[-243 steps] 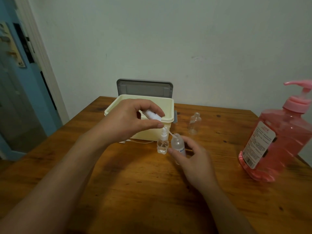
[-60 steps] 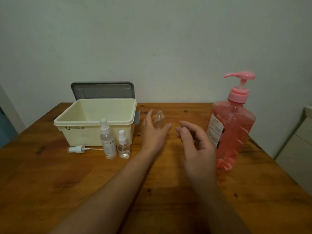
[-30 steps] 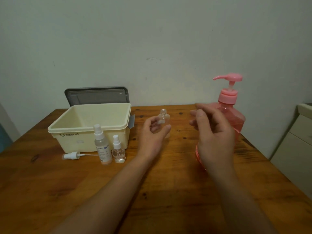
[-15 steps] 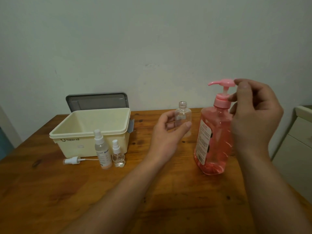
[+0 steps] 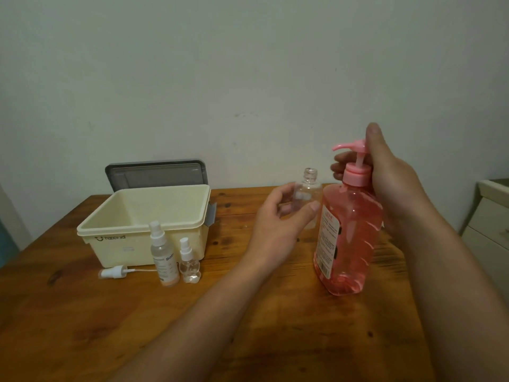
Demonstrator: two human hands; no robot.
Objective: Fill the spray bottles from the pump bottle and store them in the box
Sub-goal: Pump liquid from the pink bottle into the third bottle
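Pump bottle [image 5: 347,238]: big clear pink plastic one, ribbed sides, pink liquid inside, white label with red print, standing upright on the tabletop [image 5: 82,326] right of centre.
Pump head [image 5: 348,146]: pink, spout pointing left, up on its thin stem.
Right hand [image 5: 385,177]: wrapped round the pump head from behind, thumb sticking up above it, fingers curled at the collar.
Open bottle [image 5: 308,194]: small, clear, no cap, looks empty, threaded neck sitting just under the spout.
Left hand [image 5: 278,224]: pinching that little bottle between thumb and fingers, held just beside the pump bottle.
Spray bottles: two capped ones, a tall slim one [image 5: 163,257] and a short round one [image 5: 188,263], side by side in front of the box.
Loose sprayer [image 5: 114,271]: one, white, lying flat with its dip tube.
Box [image 5: 143,224]: one, cream plastic, grey lid [image 5: 155,173] flipped up behind.
Tabletop: glossy knotty wood.
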